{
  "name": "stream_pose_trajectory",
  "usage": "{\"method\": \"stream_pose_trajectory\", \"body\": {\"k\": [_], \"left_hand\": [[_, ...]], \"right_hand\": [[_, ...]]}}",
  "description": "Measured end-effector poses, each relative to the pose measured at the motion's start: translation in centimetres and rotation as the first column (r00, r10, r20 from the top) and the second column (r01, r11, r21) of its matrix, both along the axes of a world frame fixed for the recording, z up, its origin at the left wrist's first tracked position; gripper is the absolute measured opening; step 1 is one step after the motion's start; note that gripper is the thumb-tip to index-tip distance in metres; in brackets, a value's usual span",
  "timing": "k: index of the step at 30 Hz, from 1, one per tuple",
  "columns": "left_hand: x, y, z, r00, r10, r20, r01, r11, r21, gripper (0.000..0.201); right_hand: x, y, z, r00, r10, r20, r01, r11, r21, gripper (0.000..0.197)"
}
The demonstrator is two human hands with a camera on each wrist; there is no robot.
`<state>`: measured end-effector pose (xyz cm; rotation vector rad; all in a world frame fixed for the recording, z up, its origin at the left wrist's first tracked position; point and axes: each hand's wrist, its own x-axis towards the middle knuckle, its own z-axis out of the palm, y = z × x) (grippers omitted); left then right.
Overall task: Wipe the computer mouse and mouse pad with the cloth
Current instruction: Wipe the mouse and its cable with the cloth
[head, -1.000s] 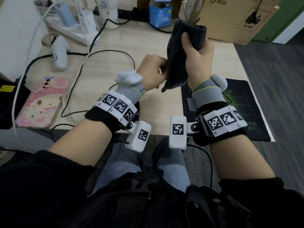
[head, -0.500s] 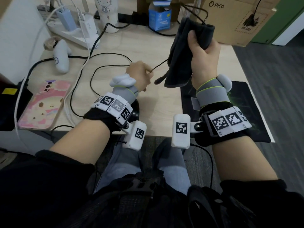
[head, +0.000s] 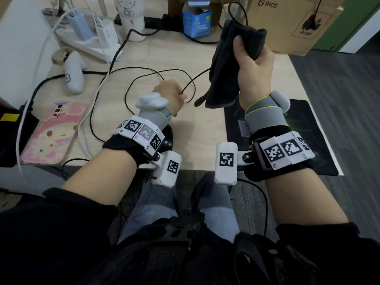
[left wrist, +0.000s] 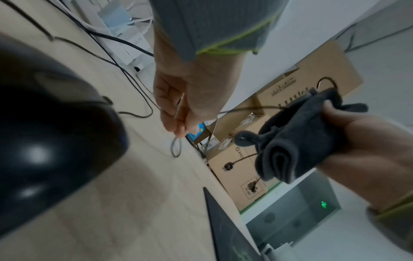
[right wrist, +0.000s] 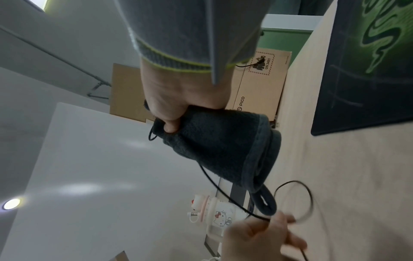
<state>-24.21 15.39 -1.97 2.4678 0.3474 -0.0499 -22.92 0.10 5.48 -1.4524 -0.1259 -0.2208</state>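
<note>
the cloth (head: 232, 64) is gripped in the right hand (head: 254, 70), fingers and thumb curled round the folded bundle, which is held raised above the desk (head: 197, 140). the thin black mouse cable (head: 144, 75) is pinched in the left hand (head: 171, 95), fingers closed on it, w/ the cable running up from that hand into the cloth and out of its top as a small loop. so the cable appears to be what's being wiped at present, pulled thru the cloth.

the computer mouse (left wrist: 51, 134) is seen in the left wrist view as a big dark glossy body resting on the desk just under/behind the left wrist; in the head view only a dark bit is visible beneath that wrist. the mouse pad (head: 304, 128) lies flat on the desk below the right wrist, partly covered by the forearm.

progress, as judged: partway at most. whether the mouse body has been wiped can't be told; nothing shows the pad as wiped, and it's not touched by the cloth now. pad likely left to do.

orientation: the cloth's long axis is held roughly upright, slightly tilted, top end away from the body, lower end w/ its hanging loop pointed down toward the left hand. the mouse's cable end is pointed away from the wrist, toward the left hand's fingers; long axis roughly along the forearm, as far as the blur allows.
</note>
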Motion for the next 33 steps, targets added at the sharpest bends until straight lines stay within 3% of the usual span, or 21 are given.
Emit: {"method": "stream_pose_trajectory", "body": {"k": [3, 5, 7, 11, 15, 18, 22, 24, 26, 28, 30, 33], "left_hand": [[-0.6, -1.6, 2.3, 0.948, -0.205, 0.242, 0.232, 0.969, -0.086, 0.019], [-0.9, -2.5, 3.5, 0.905, -0.314, 0.286, 0.343, 0.937, -0.060, 0.023], [-0.6, -2.6, 3.4, 0.919, -0.294, 0.263, 0.307, 0.952, -0.010, 0.029], [-0.1, -1.8, 1.3, 0.985, -0.163, 0.049, 0.159, 0.984, 0.077, 0.027], [0.1, -0.5, -0.1, 0.997, -0.051, -0.063, 0.053, 0.998, 0.026, 0.026], [0.1, 0.0, 0.4, 0.999, -0.038, -0.008, 0.038, 0.997, 0.070, 0.022], [-0.8, -2.2, 3.6, 0.957, -0.224, 0.185, 0.227, 0.974, 0.006, 0.025], [-1.0, -3.0, 4.5, 0.941, -0.271, 0.203, 0.276, 0.961, 0.005, 0.025], [-0.8, -2.7, 4.0, 0.953, -0.240, 0.186, 0.245, 0.970, -0.002, 0.032], [-0.4, -2.1, 2.5, 0.980, -0.182, 0.081, 0.176, 0.981, 0.085, 0.034], [-0.3, -1.2, 0.8, 0.994, -0.106, 0.002, 0.104, 0.986, 0.132, 0.031], [-0.1, -0.4, -0.5, 1.000, -0.007, 0.007, 0.006, 0.994, 0.113, 0.038]], "right_hand": [[0.0, 0.3, 0.0, 1.000, 0.018, -0.004, -0.018, 1.000, -0.004, 0.005], [0.0, 0.5, -0.1, 1.000, 0.027, -0.005, -0.027, 0.999, -0.019, 0.005], [0.0, 0.5, 0.0, 1.000, 0.026, 0.002, -0.026, 0.999, -0.019, 0.005], [-0.3, 0.4, 0.2, 1.000, -0.009, 0.029, 0.010, 0.999, -0.051, 0.005], [-0.6, 0.5, 0.0, 0.999, -0.012, 0.040, 0.016, 0.996, -0.088, 0.018], [-0.6, 0.4, 0.1, 0.999, 0.001, 0.033, 0.001, 0.998, -0.056, 0.018], [-0.4, 0.7, 0.3, 1.000, 0.003, 0.010, -0.002, 0.998, -0.070, 0.017], [-0.3, 0.8, 0.2, 1.000, 0.009, 0.009, -0.009, 0.998, -0.063, 0.016], [-0.4, 0.8, 0.2, 1.000, 0.020, 0.004, -0.020, 0.999, -0.037, 0.009], [-0.6, 0.6, 0.3, 0.999, 0.036, -0.004, -0.036, 0.999, 0.005, 0.002], [-0.8, 0.6, 0.5, 0.998, 0.053, -0.017, -0.053, 0.998, 0.031, 0.003], [-1.0, 0.7, 1.0, 0.997, 0.071, -0.025, -0.069, 0.996, 0.055, 0.007]]}}
